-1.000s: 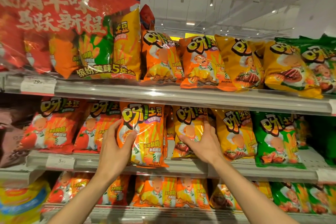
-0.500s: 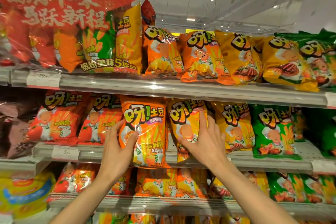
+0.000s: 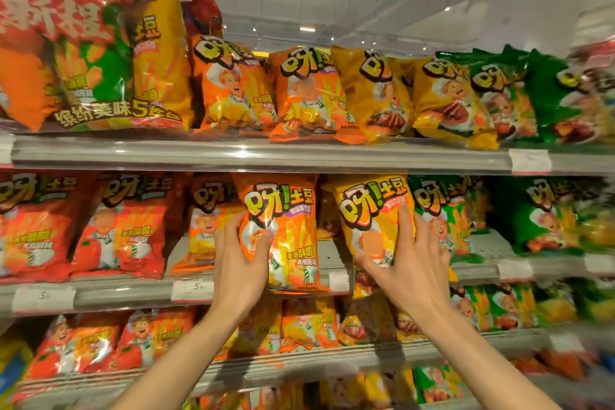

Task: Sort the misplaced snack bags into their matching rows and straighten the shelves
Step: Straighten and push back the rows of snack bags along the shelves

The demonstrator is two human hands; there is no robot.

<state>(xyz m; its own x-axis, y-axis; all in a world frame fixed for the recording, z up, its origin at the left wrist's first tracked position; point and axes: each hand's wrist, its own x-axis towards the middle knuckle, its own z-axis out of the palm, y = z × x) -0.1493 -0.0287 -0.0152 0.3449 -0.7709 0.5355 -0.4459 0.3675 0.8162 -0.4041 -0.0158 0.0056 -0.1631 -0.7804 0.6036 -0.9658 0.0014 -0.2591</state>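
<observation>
At the middle shelf (image 3: 299, 289) of a snack aisle, I work two bags at once: my left hand (image 3: 239, 263) grips the lower left side of an orange bag (image 3: 283, 230), thumb across its front and fingers tucked behind, and holds it upright out in front of the shelf lip, its bottom edge hanging just past the price rail (image 3: 193, 288). My right hand (image 3: 412, 263) spreads over the front of a yellow bag (image 3: 372, 220) just to the right, fingers nearly straight and fanned, thumb hooked under its lower corner, pressing it back toward the shelf rather than lifting it. I judge the orange bag is kept out because it is on its way to its own flavour's row: behind it and to the left stands another orange bag (image 3: 209, 220), beside the red bags (image 3: 126, 226) farther left, while green bags (image 3: 439, 210) fill the row to the right of the yellow one. The flat right palm looks meant to steady and square the yellow bag so its row stays upright while the slot beside it is filled. The top shelf (image 3: 266, 156) carries the same flavours in the same order, orange, yellow, green, which suggests the intended layout. The sorting seems partway done; the lower shelf's rows, partly hidden by my forearms, are too blurred to judge.
</observation>
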